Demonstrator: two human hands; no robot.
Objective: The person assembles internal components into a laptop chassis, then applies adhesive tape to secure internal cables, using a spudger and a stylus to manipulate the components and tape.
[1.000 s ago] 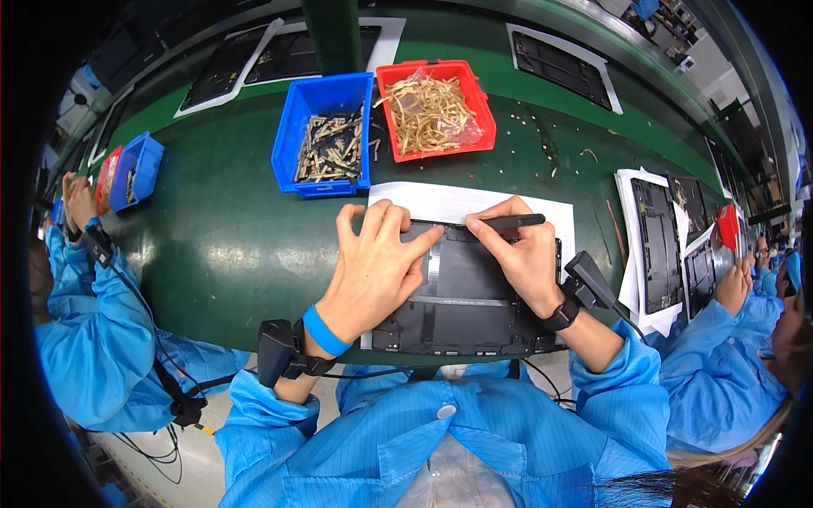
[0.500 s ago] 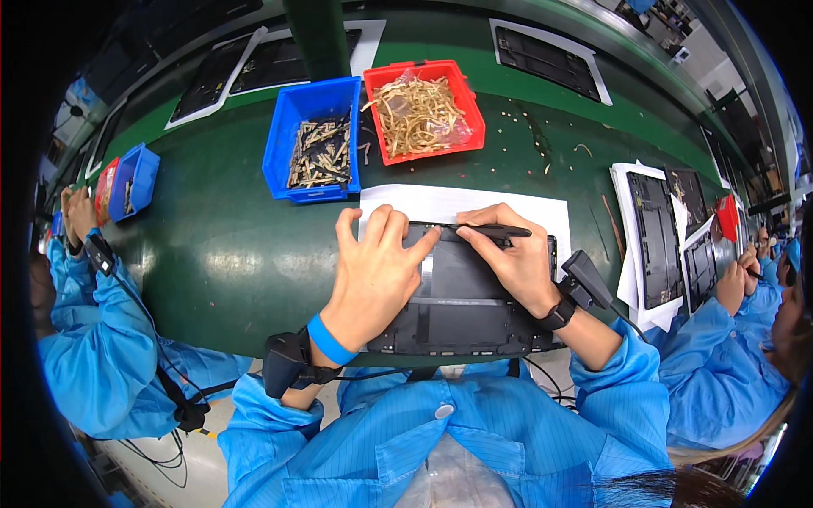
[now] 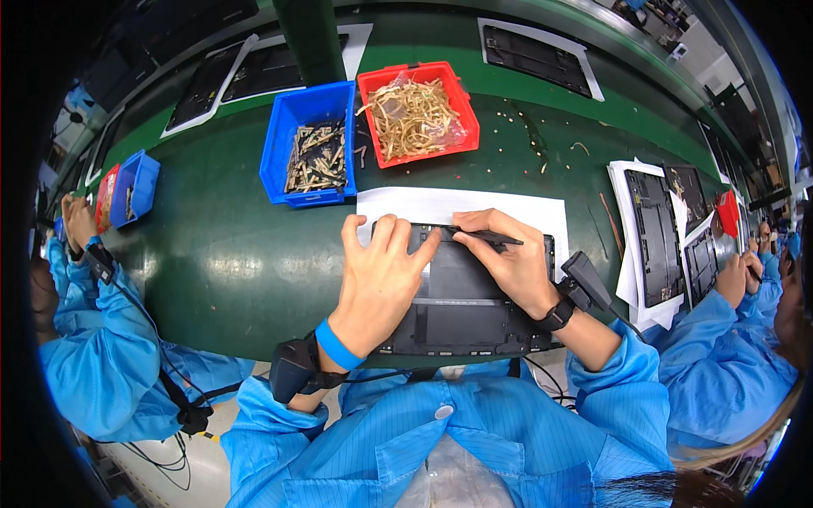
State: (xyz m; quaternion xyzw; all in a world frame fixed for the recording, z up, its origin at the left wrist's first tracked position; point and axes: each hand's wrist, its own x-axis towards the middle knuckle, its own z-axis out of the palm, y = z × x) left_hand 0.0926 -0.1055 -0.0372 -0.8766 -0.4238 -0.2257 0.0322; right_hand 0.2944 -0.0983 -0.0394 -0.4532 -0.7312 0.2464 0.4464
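Observation:
A flat black device housing (image 3: 461,326), like the inside of a tablet shell, lies in front of me on white paper (image 3: 525,207). My left hand (image 3: 381,271) rests on its left part with fingers spread; the thumb reaches the far edge. Pinched between thumb and fingers of my right hand (image 3: 512,262) is a slim black tool (image 3: 500,238). Its free end points right, and its working tip, at the housing's far edge close to my left thumb, is covered by my fingers.
Beyond the paper stand a blue bin (image 3: 275,161) of small strip parts and a red bin (image 3: 466,127) of tangled gold strips. More housings (image 3: 648,229) lie on paper at right. Co-workers sit on both sides. Tiny scraps dot the green table (image 3: 229,262).
The slim black tool has tilted in my right hand, its free end now lower. My left hand has shifted slightly right, with its thumb still at the far edge.

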